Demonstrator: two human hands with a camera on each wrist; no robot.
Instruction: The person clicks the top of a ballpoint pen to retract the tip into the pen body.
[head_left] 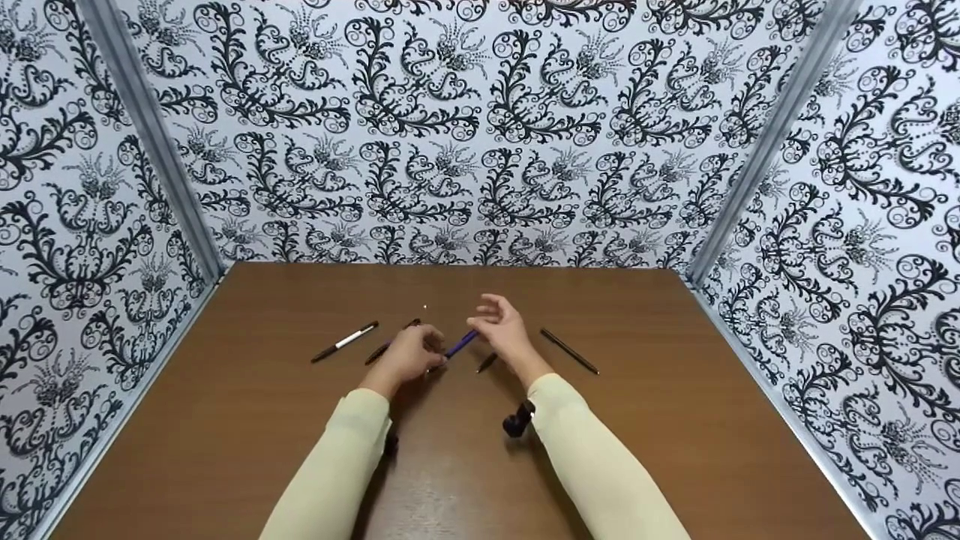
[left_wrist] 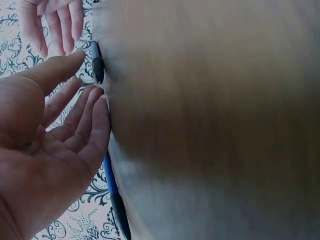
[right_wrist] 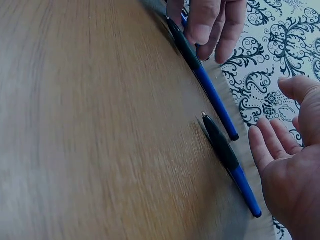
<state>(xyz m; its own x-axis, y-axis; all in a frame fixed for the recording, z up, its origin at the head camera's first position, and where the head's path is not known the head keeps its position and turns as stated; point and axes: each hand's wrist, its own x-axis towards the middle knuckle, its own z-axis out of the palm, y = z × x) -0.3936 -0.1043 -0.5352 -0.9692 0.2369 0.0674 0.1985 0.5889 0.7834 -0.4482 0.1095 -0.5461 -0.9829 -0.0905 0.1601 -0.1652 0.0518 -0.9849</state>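
Observation:
Over the middle of the brown table (head_left: 675, 420) my left hand (head_left: 411, 352) hovers low with relaxed fingers. Its fingertips (right_wrist: 212, 25) lie on the black-grip end of a blue pen (head_left: 461, 343). In the left wrist view the palm (left_wrist: 80, 95) is spread, and the same pen (left_wrist: 97, 65) runs under the fingers. My right hand (head_left: 501, 324) is raised just right of that pen, palm open, holding nothing (right_wrist: 287, 165). A second blue pen with a black grip (right_wrist: 227, 150) lies beside the first, close to my right palm, and shows as a dark tip (head_left: 486, 363).
A black and silver pen (head_left: 345, 341) and a dark pen (head_left: 390, 346) lie left of my left hand. A thin black pen (head_left: 570, 351) lies to the right. Patterned walls (head_left: 480, 135) close in the back and both sides.

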